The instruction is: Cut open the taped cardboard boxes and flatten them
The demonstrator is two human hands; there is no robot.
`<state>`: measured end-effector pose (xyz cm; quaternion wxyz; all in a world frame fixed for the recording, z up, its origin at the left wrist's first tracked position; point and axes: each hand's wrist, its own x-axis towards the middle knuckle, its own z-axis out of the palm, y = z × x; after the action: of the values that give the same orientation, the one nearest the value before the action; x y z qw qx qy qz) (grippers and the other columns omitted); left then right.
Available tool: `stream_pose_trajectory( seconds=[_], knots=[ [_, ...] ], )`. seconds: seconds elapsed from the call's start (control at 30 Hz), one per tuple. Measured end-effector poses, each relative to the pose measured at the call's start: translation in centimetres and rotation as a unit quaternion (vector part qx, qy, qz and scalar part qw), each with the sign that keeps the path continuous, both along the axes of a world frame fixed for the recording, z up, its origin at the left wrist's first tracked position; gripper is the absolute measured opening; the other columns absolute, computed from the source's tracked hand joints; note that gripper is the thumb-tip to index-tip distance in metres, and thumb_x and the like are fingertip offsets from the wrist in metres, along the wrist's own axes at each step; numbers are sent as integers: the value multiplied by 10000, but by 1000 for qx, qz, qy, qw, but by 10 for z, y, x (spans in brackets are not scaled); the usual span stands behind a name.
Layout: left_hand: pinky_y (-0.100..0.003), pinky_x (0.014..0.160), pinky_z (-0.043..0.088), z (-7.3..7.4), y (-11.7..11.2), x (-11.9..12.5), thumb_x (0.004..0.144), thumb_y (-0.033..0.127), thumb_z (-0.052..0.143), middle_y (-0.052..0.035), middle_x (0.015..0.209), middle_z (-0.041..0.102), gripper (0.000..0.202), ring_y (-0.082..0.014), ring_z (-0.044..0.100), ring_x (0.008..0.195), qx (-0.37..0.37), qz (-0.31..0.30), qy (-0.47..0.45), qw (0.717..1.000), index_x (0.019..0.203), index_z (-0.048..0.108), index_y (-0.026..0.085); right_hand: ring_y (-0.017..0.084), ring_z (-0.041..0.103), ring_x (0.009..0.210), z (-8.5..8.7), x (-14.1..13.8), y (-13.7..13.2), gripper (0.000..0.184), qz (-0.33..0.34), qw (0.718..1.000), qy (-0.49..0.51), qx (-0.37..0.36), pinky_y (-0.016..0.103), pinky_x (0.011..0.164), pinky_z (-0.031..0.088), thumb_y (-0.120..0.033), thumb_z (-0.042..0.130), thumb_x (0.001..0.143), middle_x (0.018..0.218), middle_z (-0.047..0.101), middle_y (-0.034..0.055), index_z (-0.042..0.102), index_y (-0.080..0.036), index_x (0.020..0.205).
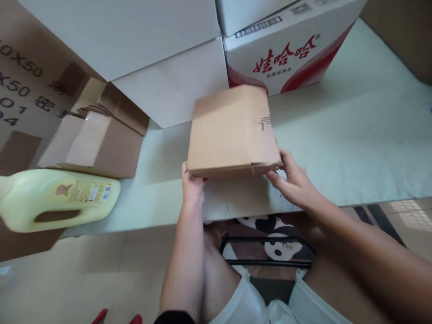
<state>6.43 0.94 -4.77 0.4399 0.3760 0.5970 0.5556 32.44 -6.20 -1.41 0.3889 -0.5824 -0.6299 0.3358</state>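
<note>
Cardboard box (229, 130): our left hand (193, 188) and right hand (296, 181) pinch its near corners, likely to steady it.

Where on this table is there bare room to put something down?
Widest is the green cloth right of your right hand and the printed carton. A narrower patch lies between the yellowish bottle and the held box. The left end is crowded: bottle, cardboard boxes.
</note>
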Motion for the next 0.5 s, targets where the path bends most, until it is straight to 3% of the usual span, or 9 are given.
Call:
stream_pose_trajectory(
  seconds=[0.07,0.13,0.23,0.3,0.43,0.5],
  knots=[
    [-261,666,524,0,2,2,617,208,764,-40,915,677,418,-160,652,823,8,8,67,998,986,569,227,315,600,1177,-2,0,2,525,-23,1000,-16,-4,511,980,497,-428,510,899,1313,603,184,486,-176,1359],
    [-275,738,530,1,4,3,649,229,754,-52,947,677,333,-160,648,873,32,4,104,994,944,600,200,335,546,1257,-5,1,4,454,-30,999,-40,15,541,1021,466,-442,509,896,1343,565,188,565,-188,1268],
    [-309,808,532,4,5,3,749,374,704,-68,963,692,258,-180,655,921,66,7,90,994,920,646,190,352,445,1374,-6,2,5,426,-36,996,-60,55,560,1083,411,-441,520,887,1420,502,186,596,-200,1230],
    [-330,851,530,4,5,4,779,486,676,-84,1025,711,342,-198,663,976,81,1,56,995,971,662,203,341,508,1316,-4,2,4,448,-28,997,-45,58,538,1045,448,-432,535,878,1349,571,173,571,-201,1261],
    [-417,1002,491,0,5,9,788,758,491,-149,1151,715,644,-276,628,1188,37,-95,-14,995,1002,685,183,290,657,1074,-3,-1,2,389,-2,999,23,34,446,890,539,-404,564,877,1150,696,133,577,-197,1206],
    [-442,1042,467,-1,6,12,763,802,461,-154,1160,717,710,-303,596,1250,22,-138,-47,989,1011,687,177,266,680,991,-8,-1,2,288,7,998,45,35,423,848,548,-378,554,892,1076,714,120,602,-194,1109]
  ],
)
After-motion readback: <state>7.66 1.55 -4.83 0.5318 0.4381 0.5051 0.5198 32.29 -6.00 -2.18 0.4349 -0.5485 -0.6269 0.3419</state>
